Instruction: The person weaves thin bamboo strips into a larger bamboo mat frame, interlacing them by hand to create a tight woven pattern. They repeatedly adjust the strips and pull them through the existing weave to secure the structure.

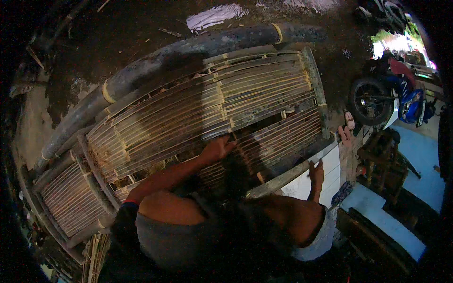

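In front of me lies a long bench or rack of thin bamboo slats (pixel 264 80), with dark gaps between some of them. Over its near middle edge is my left hand (pixel 218 148), its fingers drawn together. Whatever it may hold is too dark to make out. A narrow brownish strip (pixel 247 160) runs from beside those fingers toward me, and I cannot tell whether they touch it. To the right, my right hand (pixel 316 173) is raised beside my knee with fingers apart, above white tiles (pixel 334 162). Nothing shows in it.
A thick bamboo pole (pixel 188 49) borders the far side of the slats, and a second slatted section (pixel 71 198) adjoins at left. On the right stand a blue motorcycle (pixel 410 104), pink sandals (pixel 347 129) and a dark wooden frame (pixel 384 158). Pale cloth or sheeting (pixel 214 18) lies on the dark ground.
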